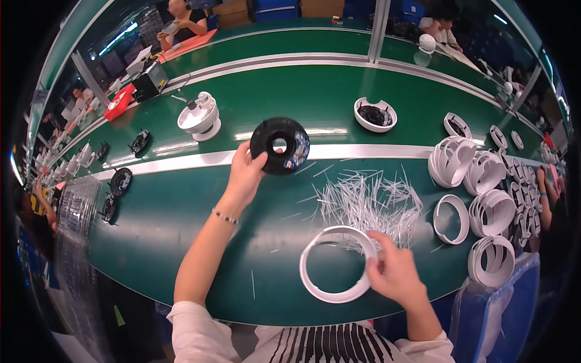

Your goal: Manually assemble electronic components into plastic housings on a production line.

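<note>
My left hand (247, 175) grips the lower left edge of a round black part (266, 136) with a hole in its middle and a colourful patch on its right side. It is held up over the pale rail beyond the green table. Lower down and to the right, my right hand (396, 272) pinches the right side of a white plastic ring (313, 251). The ring is tilted a little and its far edge overlaps a loose heap of thin white strips (369, 202). The two parts are apart from each other.
Stacks of white rings (493, 212) stand at the right, with a single ring (451, 219) beside them. Black round parts (121, 181) lie at the left near clear plastic trays (77, 242). A green conveyor (290, 91) carries a white bowl-shaped housing (375, 126) and a white assembly (200, 121). Other people sit beyond.
</note>
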`<state>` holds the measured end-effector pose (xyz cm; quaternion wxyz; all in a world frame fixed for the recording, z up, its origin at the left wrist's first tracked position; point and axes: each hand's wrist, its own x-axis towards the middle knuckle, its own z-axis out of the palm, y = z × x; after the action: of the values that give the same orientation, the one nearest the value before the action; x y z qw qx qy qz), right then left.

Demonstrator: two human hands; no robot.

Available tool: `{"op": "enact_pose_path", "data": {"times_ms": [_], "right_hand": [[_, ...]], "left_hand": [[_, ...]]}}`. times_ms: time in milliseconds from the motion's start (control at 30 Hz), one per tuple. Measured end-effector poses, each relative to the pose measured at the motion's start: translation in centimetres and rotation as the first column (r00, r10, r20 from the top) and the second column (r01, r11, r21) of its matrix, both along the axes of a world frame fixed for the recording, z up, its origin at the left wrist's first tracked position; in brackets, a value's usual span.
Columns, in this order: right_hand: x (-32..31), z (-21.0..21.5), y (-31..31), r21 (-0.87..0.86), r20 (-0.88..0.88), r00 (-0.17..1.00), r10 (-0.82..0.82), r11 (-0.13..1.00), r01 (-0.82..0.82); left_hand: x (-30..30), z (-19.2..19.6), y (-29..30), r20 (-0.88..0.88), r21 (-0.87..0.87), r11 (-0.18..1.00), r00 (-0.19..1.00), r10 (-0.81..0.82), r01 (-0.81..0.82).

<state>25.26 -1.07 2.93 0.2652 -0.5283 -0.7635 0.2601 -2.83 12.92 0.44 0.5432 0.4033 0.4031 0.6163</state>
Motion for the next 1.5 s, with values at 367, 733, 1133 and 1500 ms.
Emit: {"op": "enact_pose_path", "data": {"times_ms": [367,733,1133,1500], "right_hand": [[-3.0,-2.7,-3.0,0.185,0.211,0.961,-0.179,0.973,0.141],[-7.0,-0.5,-3.4,-0.013,0.33,0.911,0.246,0.967,-0.256],[-9.7,-1.5,1.2,0.129,-0.394,0.919,0.002,0.99,0.053],[-10.9,-0.6,0.8,0.231,-0.255,0.951,0.175,0.966,-0.115]], "left_hand": [[-1.4,-2.1,-10.1,0.039,-0.017,1.0,0.999,-0.017,0.017],[-0.1,-2.5,-10.8,0.075,0.04,0.999,0.997,-0.012,0.009],[3.6,-2.2,-13.5,0.063,0.036,0.971,0.969,-0.237,0.235],[1.4,-0.6,-12.1,0.719,-0.163,0.787,0.618,-0.318,0.595]]}}
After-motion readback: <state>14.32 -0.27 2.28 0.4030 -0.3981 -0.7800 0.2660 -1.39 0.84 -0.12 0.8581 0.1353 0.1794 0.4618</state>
